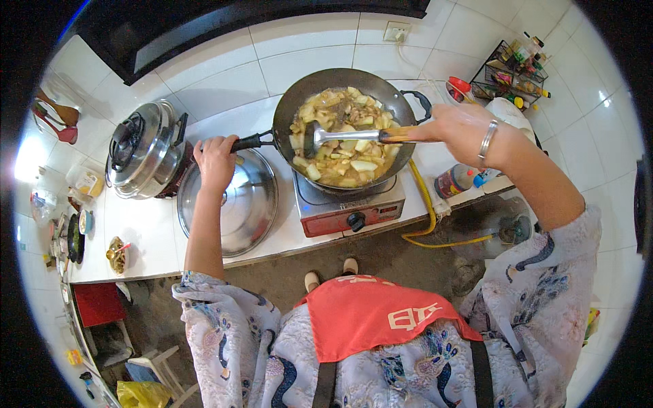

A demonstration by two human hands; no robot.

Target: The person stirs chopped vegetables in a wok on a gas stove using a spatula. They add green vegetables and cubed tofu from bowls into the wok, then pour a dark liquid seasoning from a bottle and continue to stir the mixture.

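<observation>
A dark wok (401, 102) full of pale vegetable chunks in brown sauce sits on a small red and silver gas stove (350, 207). My left hand (215, 162) grips the wok's black handle (252, 142) at its left side. My right hand (459, 129), with a silver bracelet at the wrist, holds the wooden handle of a metal spatula (340, 134). The spatula's blade lies in the food near the wok's left half.
A large steel lid (255, 204) lies on the white counter under my left arm. A pressure cooker (143, 149) stands at the left. A yellow gas hose (428, 217) runs off the counter's right edge. A rack of bottles (517, 64) sits in the far right corner.
</observation>
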